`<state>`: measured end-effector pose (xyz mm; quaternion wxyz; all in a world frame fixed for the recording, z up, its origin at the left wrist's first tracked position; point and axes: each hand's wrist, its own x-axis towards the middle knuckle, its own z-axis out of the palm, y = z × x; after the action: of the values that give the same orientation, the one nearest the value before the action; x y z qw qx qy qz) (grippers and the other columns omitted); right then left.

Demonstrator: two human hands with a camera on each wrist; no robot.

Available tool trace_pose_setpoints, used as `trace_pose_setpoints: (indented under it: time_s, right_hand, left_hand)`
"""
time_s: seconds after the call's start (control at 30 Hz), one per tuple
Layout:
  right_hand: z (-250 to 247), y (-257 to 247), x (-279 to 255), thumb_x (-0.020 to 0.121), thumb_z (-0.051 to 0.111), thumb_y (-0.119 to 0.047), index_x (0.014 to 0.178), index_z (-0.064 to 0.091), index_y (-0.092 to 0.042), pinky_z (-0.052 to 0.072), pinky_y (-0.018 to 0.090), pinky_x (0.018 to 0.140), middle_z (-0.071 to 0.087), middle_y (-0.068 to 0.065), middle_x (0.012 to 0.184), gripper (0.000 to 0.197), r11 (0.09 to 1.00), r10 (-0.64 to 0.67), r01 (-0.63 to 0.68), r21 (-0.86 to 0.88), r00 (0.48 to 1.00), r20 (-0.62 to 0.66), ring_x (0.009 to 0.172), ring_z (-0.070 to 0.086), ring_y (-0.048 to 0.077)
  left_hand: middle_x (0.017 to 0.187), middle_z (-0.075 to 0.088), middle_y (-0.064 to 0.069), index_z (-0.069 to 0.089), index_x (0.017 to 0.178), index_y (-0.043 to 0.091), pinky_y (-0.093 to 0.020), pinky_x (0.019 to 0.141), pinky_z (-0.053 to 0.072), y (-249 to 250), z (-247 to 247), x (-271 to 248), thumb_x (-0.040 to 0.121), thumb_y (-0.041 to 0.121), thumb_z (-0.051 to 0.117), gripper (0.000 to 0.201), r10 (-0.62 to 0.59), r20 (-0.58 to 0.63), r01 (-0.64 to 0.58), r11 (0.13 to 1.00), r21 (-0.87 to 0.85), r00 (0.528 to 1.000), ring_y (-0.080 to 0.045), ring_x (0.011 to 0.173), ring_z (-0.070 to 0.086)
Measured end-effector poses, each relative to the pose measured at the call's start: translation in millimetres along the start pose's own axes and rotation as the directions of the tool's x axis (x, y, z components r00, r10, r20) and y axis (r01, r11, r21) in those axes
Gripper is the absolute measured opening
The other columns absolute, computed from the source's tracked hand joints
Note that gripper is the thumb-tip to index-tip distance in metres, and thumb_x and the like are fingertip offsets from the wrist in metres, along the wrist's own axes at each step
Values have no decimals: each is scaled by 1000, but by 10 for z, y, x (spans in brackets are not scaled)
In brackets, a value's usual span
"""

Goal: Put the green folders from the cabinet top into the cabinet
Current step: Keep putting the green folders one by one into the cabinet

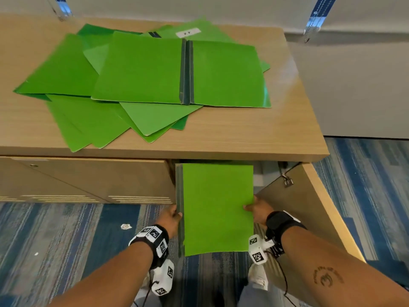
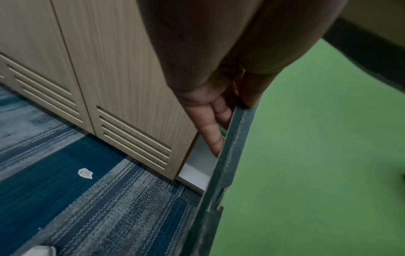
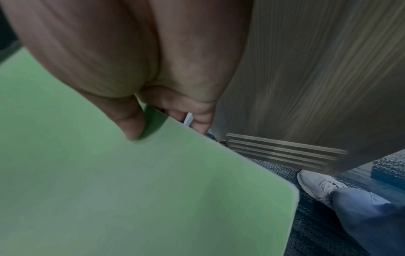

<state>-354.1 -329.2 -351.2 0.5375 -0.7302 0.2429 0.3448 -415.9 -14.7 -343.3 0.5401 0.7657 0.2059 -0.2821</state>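
Observation:
A closed green folder [image 1: 218,207] with a dark spine is held flat in front of the open cabinet bay, its far end under the top's edge. My left hand [image 1: 171,216] grips the spine side [image 2: 232,155], thumb on top and fingers beneath. My right hand [image 1: 257,209] pinches the opposite edge, thumb pressed on the green cover [image 3: 109,173]. Several more green folders [image 1: 141,72] lie in a loose pile on the wooden cabinet top [image 1: 243,129], one lying spread open on top of the pile.
The cabinet door [image 1: 309,207] stands open to the right of the folder, a small lock hanging inside it. Closed doors with vent slots [image 1: 88,180] lie to the left. Blue striped carpet holds a paper scrap [image 1: 126,226]. My white shoe [image 3: 317,183] is below.

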Motion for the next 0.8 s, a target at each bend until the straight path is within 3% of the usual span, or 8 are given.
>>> trace_pose_setpoints:
  time_s: [0.13,0.2,0.33,0.4,0.5,0.6,0.73,0.8]
  right_hand:
    - [-15,-77,269,86,57,9,124,44,2,54,23,64,62,17,107,41,1000,-27,27,1,984,-176,83,62,24]
    - [-16,-68,404,86,53,13,119,42,-1,50,17,50,58,15,103,38,999,-43,42,-9,980,-195,79,57,22]
    - [20,86,726,82,50,14,118,43,-8,53,43,80,61,26,113,42,996,-67,50,-80,971,-228,89,58,29]
    - [38,58,834,82,47,16,115,44,-11,51,42,80,60,24,115,43,996,-84,73,-49,958,-275,90,58,29]
    - [35,-83,1034,84,43,18,127,41,-4,51,29,66,58,21,112,48,991,-115,130,29,946,-304,91,57,29]
    - [11,-258,1269,86,45,14,133,39,-4,49,31,73,60,26,118,50,988,-144,152,0,938,-316,95,60,34]
    - [19,-544,1453,97,40,-7,129,52,5,45,31,95,56,25,129,36,970,-49,-41,-240,932,-360,120,54,36]
    - [74,-692,1476,99,36,-9,129,54,2,34,36,108,53,20,137,36,918,-73,-68,-390,939,-335,128,48,34]
  left_hand:
    - [103,72,-10,68,92,32,-57,91,50,-150,153,592,87,22,53,18,-1,-78,-6,996,-91,997,-30,90,66]
    - [106,70,-17,67,103,23,-47,89,51,56,197,696,93,18,52,18,-5,-133,-12,992,-124,991,-25,81,59]
    - [123,63,-15,58,128,11,-39,98,47,203,302,1023,96,18,53,33,-26,-282,-12,991,-134,959,-30,109,60]
    - [124,63,-8,58,129,12,-40,102,46,232,378,1160,95,12,53,34,2,-310,-51,988,-149,951,-27,114,59]
    - [124,55,8,51,137,24,-26,87,50,198,454,1319,95,14,52,43,-35,-286,-12,987,-159,958,-15,98,60]
    - [130,50,2,39,145,21,-10,59,48,91,470,1451,93,8,54,56,-91,-259,37,978,-207,962,-8,78,56]
    - [105,59,-18,52,109,10,-24,51,44,23,465,1538,85,-3,56,27,-148,-198,109,975,-195,969,-16,60,51]
    - [96,60,-17,51,113,8,-24,50,46,-2,459,1582,83,-2,58,32,-173,-196,130,969,-212,965,-19,64,54]
